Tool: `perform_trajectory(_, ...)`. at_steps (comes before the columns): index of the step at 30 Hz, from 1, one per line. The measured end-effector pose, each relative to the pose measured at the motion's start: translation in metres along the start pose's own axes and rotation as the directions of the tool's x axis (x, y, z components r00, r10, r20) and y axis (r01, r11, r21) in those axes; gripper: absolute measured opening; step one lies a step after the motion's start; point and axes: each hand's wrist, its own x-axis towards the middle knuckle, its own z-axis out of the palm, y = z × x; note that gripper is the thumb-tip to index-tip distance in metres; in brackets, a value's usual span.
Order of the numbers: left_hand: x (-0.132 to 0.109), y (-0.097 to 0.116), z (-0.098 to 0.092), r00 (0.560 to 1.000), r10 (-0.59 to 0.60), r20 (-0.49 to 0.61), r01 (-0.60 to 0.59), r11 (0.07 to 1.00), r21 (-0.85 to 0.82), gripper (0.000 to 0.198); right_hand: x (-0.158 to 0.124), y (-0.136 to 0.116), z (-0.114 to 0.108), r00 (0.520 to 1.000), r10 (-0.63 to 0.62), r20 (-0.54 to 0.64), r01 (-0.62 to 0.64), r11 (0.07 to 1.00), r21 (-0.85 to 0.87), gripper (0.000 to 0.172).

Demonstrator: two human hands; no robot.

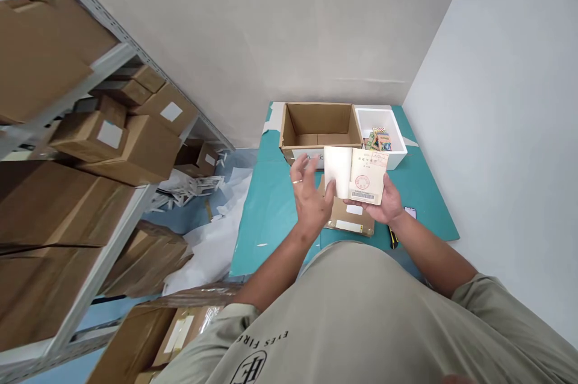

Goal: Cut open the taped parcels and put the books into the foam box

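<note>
An open book (pixel 368 170) is held up over the table, with a blank left page and a printed right page bearing a red round stamp and a barcode. My right hand (pixel 387 203) grips it from below and along its right edge. My left hand (pixel 311 194), a ring on one finger, has its fingers spread and raised; its thumb touches the left page near the lower edge. Beneath the book, a flat cardboard parcel (pixel 347 219) with labels lies on the green tabletop (pixel 266 209), partly hidden by book and hands.
Behind the book stands an open cardboard box (pixel 288 131). Beside it, a white foam box (pixel 397 131) holds several small colourful booklets (pixel 379 140). A yellow-black cutter (pixel 394 239) and a phone (pixel 410 212) lie near my right wrist. Shelves of cartons (pixel 149 143) line the left side.
</note>
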Motion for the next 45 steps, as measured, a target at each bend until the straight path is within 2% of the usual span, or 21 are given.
perform_trajectory(2, -0.004, 0.008, 0.009, 0.983, 0.172, 0.069, -0.18, 0.975, 0.128, 0.041, 0.0, -0.006, -0.001, 1.0, 0.011, 0.025, -0.011, 1.0, -0.013, 0.067)
perform_trajectory(4, -0.011, 0.02, 0.019, 0.947, 0.277, 0.163, -0.307, 0.932, 0.195, 0.036, 0.0, -0.014, -0.003, 0.999, 0.017, 0.028, -0.016, 1.0, -0.019, 0.07)
perform_trajectory(6, -0.018, 0.031, 0.031, 0.923, 0.315, 0.222, -0.365, 0.901, 0.236, 0.049, -0.001, -0.024, -0.006, 0.999, 0.028, 0.02, -0.028, 0.999, -0.015, 0.074)
perform_trajectory(8, -0.023, 0.039, 0.042, 0.919, 0.316, 0.235, -0.374, 0.889, 0.265, 0.062, -0.004, -0.034, -0.008, 0.998, 0.06, 0.03, -0.059, 0.998, -0.005, 0.079)
perform_trajectory(11, -0.025, 0.042, 0.054, 0.93, 0.311, 0.195, -0.354, 0.9, 0.256, 0.06, -0.007, -0.047, -0.012, 0.992, 0.102, 0.076, -0.103, 0.995, 0.001, 0.084)
perform_trajectory(16, -0.022, 0.044, 0.069, 0.952, 0.263, 0.159, -0.292, 0.935, 0.202, 0.041, -0.009, -0.061, -0.021, 0.991, 0.08, 0.11, -0.079, 0.997, -0.008, 0.083)
perform_trajectory(19, -0.025, 0.046, 0.077, 0.951, 0.272, 0.15, -0.297, 0.935, 0.191, 0.028, -0.008, -0.065, -0.031, 0.99, 0.09, 0.11, -0.089, 0.996, -0.019, 0.084)
perform_trajectory(21, -0.028, 0.046, 0.082, 0.957, 0.27, 0.103, -0.285, 0.939, 0.19, 0.024, -0.007, -0.067, -0.038, 0.988, 0.098, 0.119, -0.096, 0.995, -0.025, 0.084)
perform_trajectory(24, -0.032, 0.047, 0.088, 0.976, 0.211, -0.043, -0.202, 0.967, 0.158, 0.032, -0.006, -0.071, -0.045, 0.986, 0.088, 0.143, -0.087, 0.996, -0.016, 0.084)
perform_trajectory(26, -0.032, 0.048, 0.09, 0.98, 0.12, -0.157, -0.102, 0.988, 0.118, 0.048, -0.006, -0.074, -0.048, 0.985, 0.077, 0.152, -0.078, 0.997, 0.001, 0.083)
perform_trajectory(28, -0.031, 0.048, 0.09, 0.975, 0.012, -0.224, 0.003, 0.998, 0.064, 0.067, -0.006, -0.078, -0.05, 0.985, 0.076, 0.153, -0.08, 0.997, 0.019, 0.08)
perform_trajectory(30, -0.03, 0.047, 0.09, 0.971, -0.074, -0.227, 0.079, 0.997, 0.012, 0.077, -0.007, -0.08, -0.052, 0.985, 0.086, 0.152, -0.093, 0.995, 0.036, 0.076)
perform_trajectory(32, -0.029, 0.044, 0.088, 0.972, -0.114, -0.204, 0.115, 0.993, -0.01, 0.078, -0.007, -0.082, -0.054, 0.984, 0.095, 0.153, -0.104, 0.993, 0.051, 0.073)
perform_trajectory(34, -0.026, 0.041, 0.085, 0.973, -0.096, -0.208, 0.103, 0.994, 0.023, 0.073, -0.007, -0.081, -0.054, 0.983, 0.097, 0.154, -0.107, 0.993, 0.056, 0.072)
perform_trajectory(36, -0.024, 0.039, 0.081, 0.977, -0.021, -0.214, 0.045, 0.994, 0.105, 0.062, -0.006, -0.079, -0.053, 0.985, 0.093, 0.148, -0.101, 0.994, 0.049, 0.073)
perform_trajectory(38, -0.022, 0.039, 0.079, 0.985, 0.073, -0.154, -0.042, 0.98, 0.195, 0.045, -0.006, -0.076, -0.051, 0.987, 0.086, 0.132, -0.091, 0.995, 0.034, 0.074)
perform_trajectory(41, -0.022, 0.044, 0.079, 0.975, 0.199, 0.095, -0.216, 0.948, 0.233, 0.023, -0.007, -0.072, -0.047, 0.992, 0.078, 0.1, -0.079, 0.997, 0.007, 0.075)
perform_trajectory(43, -0.023, 0.048, 0.082, 0.937, 0.251, 0.244, -0.303, 0.931, 0.204, 0.026, -0.009, -0.07, -0.044, 0.992, 0.08, 0.093, -0.08, 0.997, -0.001, 0.075)
perform_trajectory(45, -0.024, 0.051, 0.084, 0.916, 0.263, 0.304, -0.329, 0.925, 0.191, 0.038, -0.01, -0.069, -0.041, 0.991, 0.089, 0.102, -0.09, 0.996, 0.0, 0.076)
